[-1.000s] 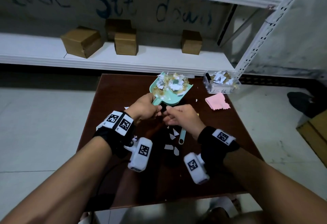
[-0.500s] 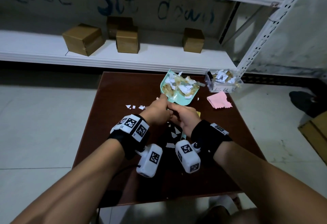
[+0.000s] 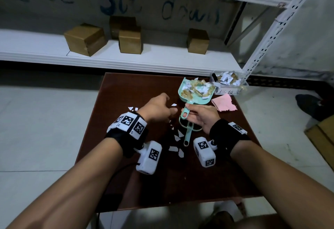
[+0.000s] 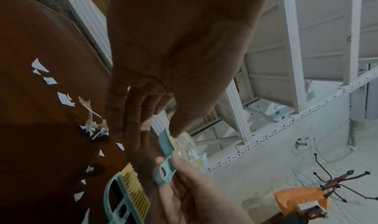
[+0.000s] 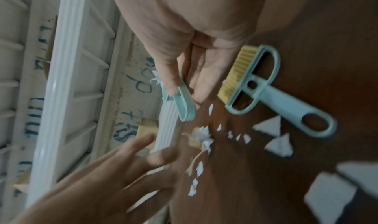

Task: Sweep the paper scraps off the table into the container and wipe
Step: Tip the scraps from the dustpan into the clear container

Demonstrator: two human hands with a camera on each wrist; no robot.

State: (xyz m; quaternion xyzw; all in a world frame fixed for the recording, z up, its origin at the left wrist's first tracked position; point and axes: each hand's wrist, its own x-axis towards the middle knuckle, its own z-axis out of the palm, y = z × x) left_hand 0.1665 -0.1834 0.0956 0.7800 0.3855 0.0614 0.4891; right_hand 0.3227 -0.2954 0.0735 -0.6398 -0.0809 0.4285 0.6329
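Gripping the handle of the mint-green plastic dustpan (image 3: 196, 93), the right hand (image 3: 202, 118) is seen with thumb and fingers pinched round it; the pan is held loaded beside the clear plastic container (image 3: 229, 84) at the far right corner of the dark brown table (image 3: 126, 87). The left hand (image 3: 155, 109) is held free just beside it, fingers loosely spread, nothing held. A spill is judged the chief risk: the pan is heaped, and a tilt or a knock against the container rim would drop scraps back onto the table or the floor. The pinch sits far down the handle, so wobble is likely. The mint-green hand brush with yellow bristles (image 3: 188, 132) lies under the right hand and could be nudged into the loose white paper scraps (image 3: 176, 138). Counted: one dustpan, one brush, one container, one pink cloth (image 3: 225, 103), two hands; roughly a dozen scraps are left on the table, exact number not readable. Four brown cardboard boxes (image 3: 85, 38) are noted on the white shelf (image 3: 162, 60).
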